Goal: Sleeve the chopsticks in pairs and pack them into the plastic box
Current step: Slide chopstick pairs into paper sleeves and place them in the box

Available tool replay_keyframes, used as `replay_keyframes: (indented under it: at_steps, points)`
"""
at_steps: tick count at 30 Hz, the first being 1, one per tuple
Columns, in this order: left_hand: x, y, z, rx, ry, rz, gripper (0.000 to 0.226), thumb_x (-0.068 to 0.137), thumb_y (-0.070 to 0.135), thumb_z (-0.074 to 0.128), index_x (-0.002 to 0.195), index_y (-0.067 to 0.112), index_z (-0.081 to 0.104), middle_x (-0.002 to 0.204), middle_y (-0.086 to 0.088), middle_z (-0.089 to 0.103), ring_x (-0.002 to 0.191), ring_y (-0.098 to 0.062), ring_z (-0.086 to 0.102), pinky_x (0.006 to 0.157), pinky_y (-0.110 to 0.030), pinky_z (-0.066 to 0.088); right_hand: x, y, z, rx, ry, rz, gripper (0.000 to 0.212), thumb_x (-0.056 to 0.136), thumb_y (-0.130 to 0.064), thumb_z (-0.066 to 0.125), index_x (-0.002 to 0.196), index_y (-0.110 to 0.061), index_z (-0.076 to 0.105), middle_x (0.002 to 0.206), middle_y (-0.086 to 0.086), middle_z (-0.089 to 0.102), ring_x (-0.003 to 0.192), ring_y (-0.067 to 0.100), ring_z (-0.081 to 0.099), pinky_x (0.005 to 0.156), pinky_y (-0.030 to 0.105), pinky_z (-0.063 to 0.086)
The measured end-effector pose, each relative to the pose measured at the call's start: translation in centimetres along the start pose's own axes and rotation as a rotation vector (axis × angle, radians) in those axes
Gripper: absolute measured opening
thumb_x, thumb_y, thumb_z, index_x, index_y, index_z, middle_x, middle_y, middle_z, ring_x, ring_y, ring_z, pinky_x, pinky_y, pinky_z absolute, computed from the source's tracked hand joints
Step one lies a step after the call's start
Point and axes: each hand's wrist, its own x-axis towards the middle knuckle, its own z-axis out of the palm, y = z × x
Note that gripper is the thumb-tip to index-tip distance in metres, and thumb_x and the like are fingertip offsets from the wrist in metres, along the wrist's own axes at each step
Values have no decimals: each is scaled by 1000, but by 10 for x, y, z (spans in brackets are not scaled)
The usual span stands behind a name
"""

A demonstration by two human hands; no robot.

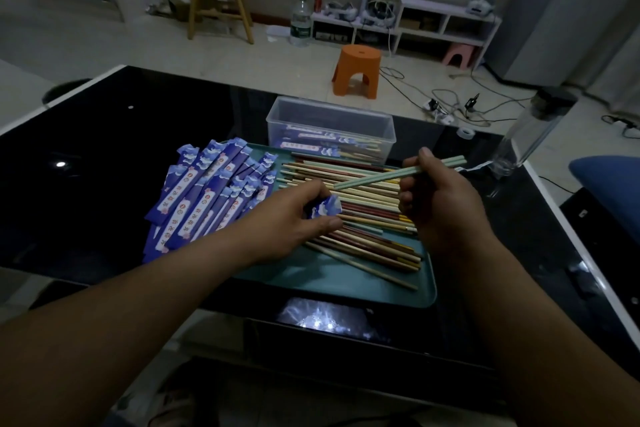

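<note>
Left hand [294, 218] tight on a purple sleeve [325, 206], right hand [440, 198] tight round green chopsticks [377, 177] by the tray [329, 284] right edge.

Green chopsticks [374, 177] aloft; sleeves [207, 191] fanned; box [329, 116] part-filled.

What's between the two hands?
In the head view, loose chopsticks on the teal tray lie between the left hand, pinching a purple sleeve, and the right hand, gripping green chopsticks.

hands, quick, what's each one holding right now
Left hand: closed, fingers pinching a purple sleeve.
Right hand: closed, gripping green chopsticks.
</note>
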Motion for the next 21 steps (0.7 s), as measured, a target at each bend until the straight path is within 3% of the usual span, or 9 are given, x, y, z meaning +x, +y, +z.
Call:
replay_keyframes:
  at_steps: [11,17,21]
  points:
    - [1,-1,-2,-2,50,19,17,94,33,72,95,22,58,69,26,52,61,0,44,58,-15,35,1,9,1,-176,-14,-93,27,107,-34,54,93,-14,67,71,2,59,60,12,53,57,24,46]
    - [4,6,2,81,24,-6,22,93,39,72,96,22,59,76,4,55,65,-4,43,59,-22,34,-11,44,28,-364,-143,-32,31,106,-34,55,103,-9,73,78,6,71,61,15,61,55,25,47]
    - [4,11,2,116,27,-76,31,92,44,72,107,24,54,86,6,61,71,-4,52,63,-29,42,-14,55,41,-349,-157,-20,28,106,-27,57,100,-3,71,72,4,68,61,13,61,54,23,48]
